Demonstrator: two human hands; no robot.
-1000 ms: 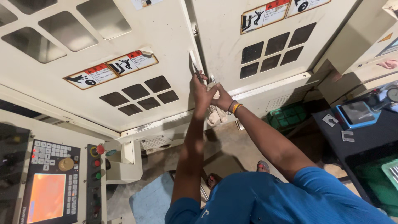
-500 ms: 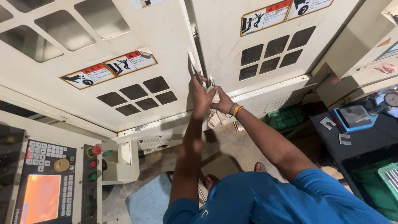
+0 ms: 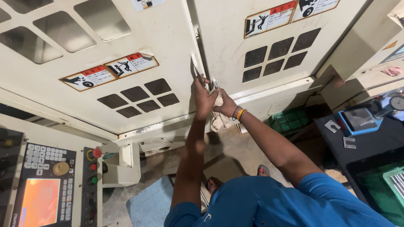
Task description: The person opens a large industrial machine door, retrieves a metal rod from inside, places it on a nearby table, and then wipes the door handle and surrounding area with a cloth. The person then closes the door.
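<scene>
Both my arms reach out to the seam between two cream machine doors [image 3: 168, 46]. My left hand [image 3: 203, 96] is closed around the pale upright handle [image 3: 195, 67] on the edge of the left door. My right hand [image 3: 226, 106], with bands on its wrist, sits just beside it at the edge of the right door [image 3: 235, 54]. It clutches a crumpled cream cloth [image 3: 219, 121] that hangs below it. A small metal handle [image 3: 214, 84] shows just above its fingers. Whether the right hand also grips that handle I cannot tell.
A control panel [image 3: 42, 197] with an orange screen, keypad, knob and coloured buttons stands at lower left. At right, a black table [image 3: 370, 138] carries a blue tray, a dial gauge and a green basket. A green crate [image 3: 290, 122] sits on the floor beside a blue mat [image 3: 147, 201].
Both hands stay at the door handles. The view has shifted slightly; the doors look unchanged.
</scene>
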